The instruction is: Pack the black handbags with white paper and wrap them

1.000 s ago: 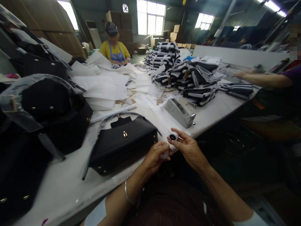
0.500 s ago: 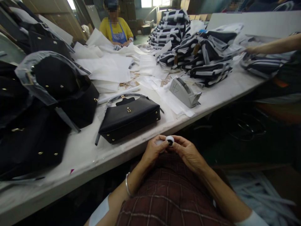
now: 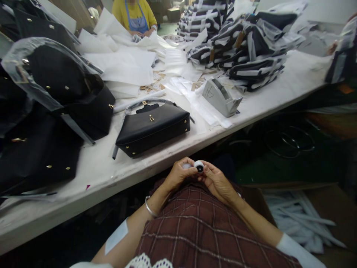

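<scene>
Over my lap, just in front of the table edge, both hands are closed around a small white round piece with a dark centre. My left hand grips it from the left, thumb pressed near its side, and a pale part shows between those fingers. My right hand pinches it from the right with thumb and fingers. What kind of thing it is I cannot make out. Beyond my hands, a black handbag lies on the table, its flap open and its handle wrapped in clear plastic.
Black bags crowd the left of the table. A grey tape dispenser stands right of the handbag. White sheets and wrapped bags are piled behind. A person in yellow works opposite. White strips fill a box at lower right.
My view has tilted downward, so the table sits higher. The other person's arm at right has drawn back to the edge, and the bag there has moved right. My hands keep their hold.
</scene>
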`<action>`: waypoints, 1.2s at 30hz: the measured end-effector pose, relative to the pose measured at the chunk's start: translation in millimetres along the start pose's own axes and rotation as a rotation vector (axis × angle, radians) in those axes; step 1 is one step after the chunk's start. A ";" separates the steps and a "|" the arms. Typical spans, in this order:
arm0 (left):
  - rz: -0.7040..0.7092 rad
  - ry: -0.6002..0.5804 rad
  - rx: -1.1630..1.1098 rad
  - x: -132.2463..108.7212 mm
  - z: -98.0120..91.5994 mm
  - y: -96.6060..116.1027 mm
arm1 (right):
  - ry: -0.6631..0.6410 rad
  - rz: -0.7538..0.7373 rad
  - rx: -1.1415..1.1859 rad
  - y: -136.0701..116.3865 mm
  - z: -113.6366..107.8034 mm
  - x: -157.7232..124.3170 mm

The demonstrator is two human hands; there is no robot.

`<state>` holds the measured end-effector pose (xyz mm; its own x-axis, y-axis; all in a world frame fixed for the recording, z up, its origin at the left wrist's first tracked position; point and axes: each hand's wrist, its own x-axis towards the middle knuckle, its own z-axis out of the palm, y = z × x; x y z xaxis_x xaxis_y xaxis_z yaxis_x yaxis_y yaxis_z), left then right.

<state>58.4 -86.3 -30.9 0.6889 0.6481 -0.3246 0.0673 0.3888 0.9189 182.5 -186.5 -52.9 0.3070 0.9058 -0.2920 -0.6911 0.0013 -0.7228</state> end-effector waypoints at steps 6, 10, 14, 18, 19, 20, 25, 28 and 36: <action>0.057 0.034 0.148 2.5 -2.1 -4.8 | -0.002 0.017 0.032 6.9 -1.1 4.5; 0.252 0.100 0.318 1.4 0.7 -1.3 | -0.030 0.044 0.074 5.1 -1.1 7.1; 0.303 0.058 0.314 -2.3 3.6 4.3 | -0.054 0.085 0.116 -1.5 -1.6 6.5; 0.414 -0.024 0.427 -4.4 5.2 7.1 | -0.071 0.102 0.115 -2.5 -3.2 6.1; 0.448 -0.041 0.478 -4.6 5.3 7.1 | -0.066 0.100 0.102 -1.7 -3.6 6.6; 0.468 -0.043 0.522 -4.7 5.2 6.8 | -0.056 0.093 0.079 -0.5 -4.1 7.2; 0.472 0.096 0.671 -4.7 1.9 3.1 | 0.032 0.018 -0.040 5.0 -7.5 11.3; 0.466 0.154 0.782 -4.7 -0.4 2.0 | 0.034 -0.005 -0.033 6.6 -8.7 12.0; 0.453 0.078 0.843 -7.1 -2.4 -0.4 | 0.046 -0.010 -0.130 14.2 -13.3 11.8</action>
<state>51.8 -89.5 -29.4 0.7290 0.6747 0.1154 0.3244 -0.4890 0.8097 185.0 -181.4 -74.9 0.3454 0.8855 -0.3109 -0.5980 -0.0477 -0.8001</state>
